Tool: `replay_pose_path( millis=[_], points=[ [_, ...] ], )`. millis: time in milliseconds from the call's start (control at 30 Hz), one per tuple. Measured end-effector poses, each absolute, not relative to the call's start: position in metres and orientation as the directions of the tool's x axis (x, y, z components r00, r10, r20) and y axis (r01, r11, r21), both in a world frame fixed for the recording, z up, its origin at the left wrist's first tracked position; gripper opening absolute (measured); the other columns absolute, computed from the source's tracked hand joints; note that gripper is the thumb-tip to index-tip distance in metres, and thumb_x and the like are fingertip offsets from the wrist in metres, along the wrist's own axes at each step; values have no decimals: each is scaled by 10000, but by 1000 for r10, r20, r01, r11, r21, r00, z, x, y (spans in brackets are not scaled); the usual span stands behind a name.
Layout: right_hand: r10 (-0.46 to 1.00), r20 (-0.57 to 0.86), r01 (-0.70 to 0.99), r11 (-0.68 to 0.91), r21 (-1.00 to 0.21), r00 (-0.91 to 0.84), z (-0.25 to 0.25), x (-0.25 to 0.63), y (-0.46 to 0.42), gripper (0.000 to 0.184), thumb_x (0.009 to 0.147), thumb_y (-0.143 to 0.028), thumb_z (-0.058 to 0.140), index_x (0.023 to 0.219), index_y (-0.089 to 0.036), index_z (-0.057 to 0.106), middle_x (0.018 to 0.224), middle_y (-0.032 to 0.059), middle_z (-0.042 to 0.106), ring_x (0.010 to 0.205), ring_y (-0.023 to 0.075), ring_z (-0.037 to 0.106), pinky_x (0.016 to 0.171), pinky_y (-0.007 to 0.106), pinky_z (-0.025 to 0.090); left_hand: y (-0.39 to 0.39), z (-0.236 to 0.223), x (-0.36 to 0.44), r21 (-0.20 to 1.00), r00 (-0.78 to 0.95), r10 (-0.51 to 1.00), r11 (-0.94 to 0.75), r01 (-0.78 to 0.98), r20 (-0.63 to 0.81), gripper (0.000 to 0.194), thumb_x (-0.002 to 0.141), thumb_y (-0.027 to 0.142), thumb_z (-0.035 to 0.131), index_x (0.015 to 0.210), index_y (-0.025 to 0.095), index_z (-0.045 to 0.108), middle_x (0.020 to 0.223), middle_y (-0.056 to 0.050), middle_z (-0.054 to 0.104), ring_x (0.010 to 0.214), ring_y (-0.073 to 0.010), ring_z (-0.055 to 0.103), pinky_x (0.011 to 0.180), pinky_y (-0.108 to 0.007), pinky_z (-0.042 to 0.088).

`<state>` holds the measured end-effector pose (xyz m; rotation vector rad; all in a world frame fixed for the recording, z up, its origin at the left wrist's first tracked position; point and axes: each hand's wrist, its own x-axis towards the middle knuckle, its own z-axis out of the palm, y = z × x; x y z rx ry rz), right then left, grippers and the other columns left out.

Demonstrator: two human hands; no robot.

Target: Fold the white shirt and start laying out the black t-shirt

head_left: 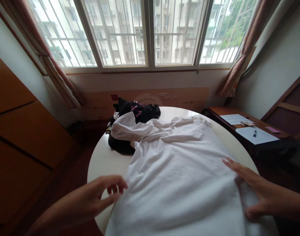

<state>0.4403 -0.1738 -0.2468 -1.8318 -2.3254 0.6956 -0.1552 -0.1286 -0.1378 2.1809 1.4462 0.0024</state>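
Note:
A white shirt (pixel 184 164) lies spread over the round white table (pixel 100 164), wrinkled toward its far end, with a sleeve-like part folded out at the upper left. Beside the shirt's left edge is my left hand (pixel 105 193), fingers curled and thumb apart, with no cloth visibly gripped. My right hand (pixel 255 186) rests on the shirt's right side, fingers stretched out and thumb spread. A pile of dark clothes (pixel 142 111), one with pink lettering, sits at the table's far left, partly covered by the shirt.
A wooden side table (pixel 213 111) at the right carries papers (pixel 256 135) and small items. A wooden chair (pixel 287 101) leans in at the far right, and a wooden cabinet (pixel 19 141) stands at the left. Barred windows (pixel 125 32) with tied curtains (pixel 56 75) are behind.

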Motion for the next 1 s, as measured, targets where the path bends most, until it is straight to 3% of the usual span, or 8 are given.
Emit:
replay_pose_path(
  millis=[100, 200, 300, 433, 567, 767, 867, 1000],
  points=[
    [921, -277, 907, 152, -392, -274, -239, 440, -178, 1362, 595, -552, 955, 1675, -449, 130, 1774, 9, 65, 1603, 357, 47, 1297, 474, 175, -57, -123, -130, 438, 419, 905, -406, 803, 70, 301, 938, 419, 528, 1152, 298, 702, 1160, -21, 762, 971, -217, 694, 895, -307, 539],
    [906, -317, 914, 151, -377, -280, -228, 434, -176, 1399, 547, -484, 986, 1674, -431, 158, 1769, 24, 28, 1598, 359, 15, 1295, 490, 149, 20, -118, -110, 180, 418, 855, -484, 857, 307, 435, 853, 317, 634, 1280, 235, 652, 1385, -88, 688, 1250, -270, 629, 1102, -370, 440],
    [895, -333, 908, 158, -388, -297, -218, 430, -173, 1475, 488, -404, 1022, 1667, -416, 136, 1759, 30, 26, 1591, 396, 39, 1290, 535, 164, 77, -113, -99, -75, 497, 834, -494, 866, 239, 257, 861, 281, 661, 1103, 208, 708, 1306, -104, 722, 1274, -292, 611, 1169, -395, 359],
    [895, -325, 895, 152, -419, -304, -213, 427, -172, 1528, 445, -385, 1052, 1661, -424, 128, 1751, 31, 63, 1588, 420, 79, 1287, 545, 227, 109, -85, -97, -73, 307, 911, -299, 952, 276, 289, 1053, 366, 441, 1105, 188, 663, 964, -91, 751, 911, -250, 683, 881, -335, 481],
    [893, -319, 902, 183, -390, -319, -210, 418, -168, 1512, 438, -390, 1051, 1666, -412, 168, 1752, 27, 108, 1588, 446, 122, 1291, 563, 259, 128, -39, -108, -10, 12, 870, -9, 1000, 492, 403, 1106, 458, 384, 1299, 164, 579, 1166, -102, 724, 1032, -245, 642, 936, -346, 445],
    [863, -420, 915, 108, -389, -280, -172, 402, -121, 1071, 603, -614, 948, 1572, -432, 532, 1630, 51, 509, 1522, 466, 400, 1243, 560, 406, 156, -28, -115, -157, -135, 934, 195, 968, 332, 637, 981, 428, 695, 1368, -48, 525, 1525, -283, 509, 1393, -392, 419, 1196, -527, 257],
    [907, -279, 870, 158, -467, -315, -159, 394, -63, 853, 788, -734, 767, 1535, -357, 604, 1581, 53, 580, 1462, 422, 519, 1227, 514, 436, 151, -58, -85, -185, 143, 923, -81, 979, 356, 429, 975, 217, 611, 1353, 14, 596, 1462, -247, 581, 1351, -358, 500, 1186, -504, 301],
    [982, 71, 908, 191, -372, -177, -169, 381, 35, 797, 986, -690, 506, 1594, -174, 491, 1653, 147, 480, 1541, 347, 425, 1295, 465, 299, 147, -109, -24, -87, 607, 773, -602, 793, 182, 428, 942, 152, 542, 1345, 184, 681, 1441, -117, 660, 1320, -268, 590, 1170, -376, 380]
  ],
)
